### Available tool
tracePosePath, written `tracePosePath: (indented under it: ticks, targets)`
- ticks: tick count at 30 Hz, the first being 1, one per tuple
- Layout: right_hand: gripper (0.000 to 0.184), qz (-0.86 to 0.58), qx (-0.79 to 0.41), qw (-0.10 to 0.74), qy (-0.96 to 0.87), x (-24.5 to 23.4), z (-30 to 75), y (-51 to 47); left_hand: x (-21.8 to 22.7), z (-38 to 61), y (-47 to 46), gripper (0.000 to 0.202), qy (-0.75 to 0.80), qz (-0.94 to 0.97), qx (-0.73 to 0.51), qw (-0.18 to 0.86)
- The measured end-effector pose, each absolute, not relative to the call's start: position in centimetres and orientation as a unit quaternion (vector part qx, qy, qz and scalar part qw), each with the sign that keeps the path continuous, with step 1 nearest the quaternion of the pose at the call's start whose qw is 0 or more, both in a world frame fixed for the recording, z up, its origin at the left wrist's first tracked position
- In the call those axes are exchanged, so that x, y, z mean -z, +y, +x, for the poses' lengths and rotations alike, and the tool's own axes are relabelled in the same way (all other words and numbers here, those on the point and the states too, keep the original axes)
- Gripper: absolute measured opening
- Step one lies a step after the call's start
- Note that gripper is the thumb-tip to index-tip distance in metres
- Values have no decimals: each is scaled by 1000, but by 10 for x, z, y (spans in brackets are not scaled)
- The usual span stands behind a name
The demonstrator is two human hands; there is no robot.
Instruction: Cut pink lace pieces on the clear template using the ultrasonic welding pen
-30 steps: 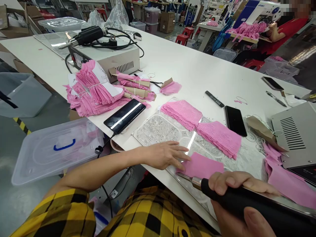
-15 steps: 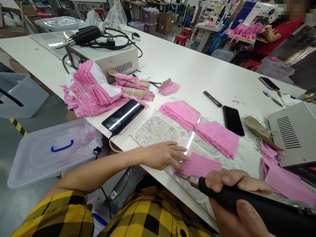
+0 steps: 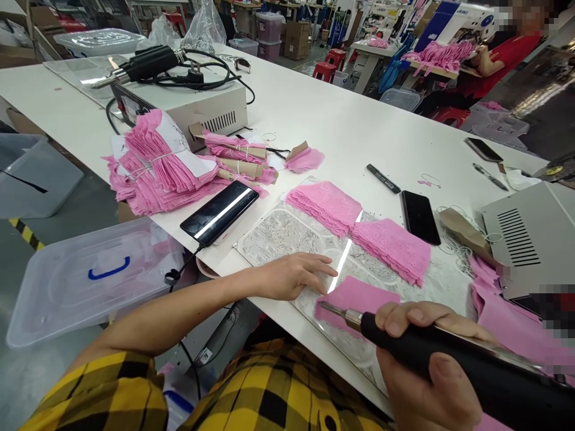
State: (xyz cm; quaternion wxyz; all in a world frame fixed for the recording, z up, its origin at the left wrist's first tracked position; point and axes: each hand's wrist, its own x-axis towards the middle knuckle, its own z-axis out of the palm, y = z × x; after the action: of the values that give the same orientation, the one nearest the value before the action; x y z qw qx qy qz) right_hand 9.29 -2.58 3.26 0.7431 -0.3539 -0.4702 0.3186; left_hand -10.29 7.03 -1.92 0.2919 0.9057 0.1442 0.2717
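My right hand is wrapped around a black electric hand tool with a tapered metal tip. The tip points left, over the left end of a pink fabric piece; whether it touches the cloth I cannot tell. That piece lies on a clear patterned plate at the table's front edge. My left hand hovers at or rests on the plate beside the fabric's upper left edge, fingers stretched and holding nothing. Two stacks of pink fabric pieces, a left stack and a right stack, lie farther back on the plate.
Left are bundled pink pieces, a phone with a cable, and a vented box bearing a similar tool. Right are another phone, a marker and a grey machine. A lidded bin stands below; a person sits behind.
My left hand has drawn back slightly left, off the pink piece's edge. The tool's tip now appears over the fabric's left end rather than just beside it. The view has shifted slightly.
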Motion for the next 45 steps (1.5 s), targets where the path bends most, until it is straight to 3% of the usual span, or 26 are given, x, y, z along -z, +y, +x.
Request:
tracePosePath:
  ticks: [14, 19, 26, 45]
  targets:
    - [12, -344, -328, 741, -475, -33, 88, -23, 17, -103, 69, 49, 146, 930, -223, 251]
    - [12, -347, -324, 756, -452, -36, 90, -22, 16, -105, 68, 45, 142, 930, -232, 245]
    - [13, -392, -209, 798, -407, -45, 119, -5, -1, -107, 65, 32, 95, 943, -213, 238]
    - [14, -387, -219, 792, -418, -30, 118, 19, -4, -106, 65, 30, 89, 962, -159, 203]
